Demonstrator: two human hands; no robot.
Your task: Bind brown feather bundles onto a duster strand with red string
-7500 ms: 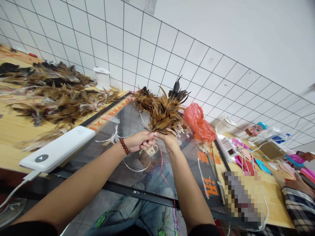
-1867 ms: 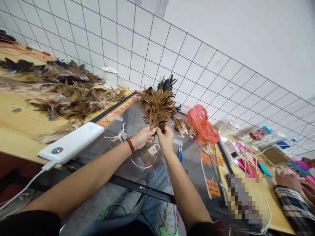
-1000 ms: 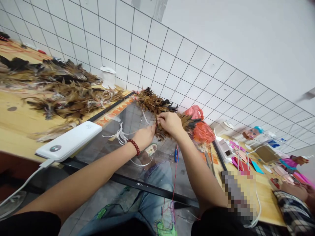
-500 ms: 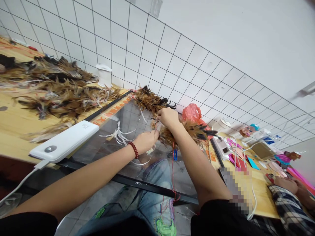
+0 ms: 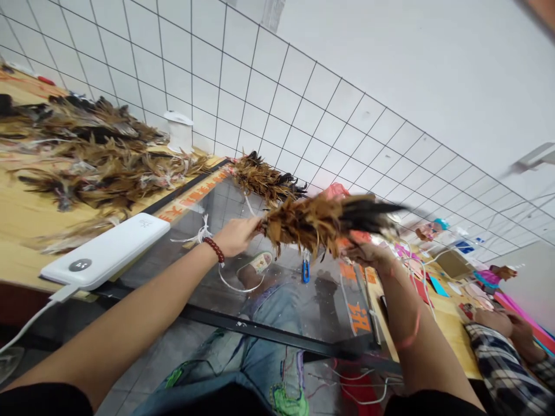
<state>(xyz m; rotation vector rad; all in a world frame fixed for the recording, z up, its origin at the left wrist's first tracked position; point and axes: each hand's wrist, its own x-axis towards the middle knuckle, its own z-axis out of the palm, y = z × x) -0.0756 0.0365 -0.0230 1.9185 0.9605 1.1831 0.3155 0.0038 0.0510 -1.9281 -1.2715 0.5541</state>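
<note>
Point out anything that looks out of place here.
The white power bank sits at the front edge of the wooden table, its cable hanging off, so a snag might pull it down. Loose white strands lie stray on the glass top.

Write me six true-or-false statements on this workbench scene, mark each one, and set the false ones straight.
1. The left grip holds one end of a brown-and-black feather bundle. True.
2. The beaded bracelet is on the right wrist. False: it is on the left wrist.
3. The blue-handled snips lie on the transparent tabletop. True.
4. Nothing is plugged into the white power bank. False: a white cable is plugged into its near end.
5. The bundle's black feathers point to the person's left. False: they point to the right.
6. A co-worker's plaid sleeve shows at the lower right. True.
</note>
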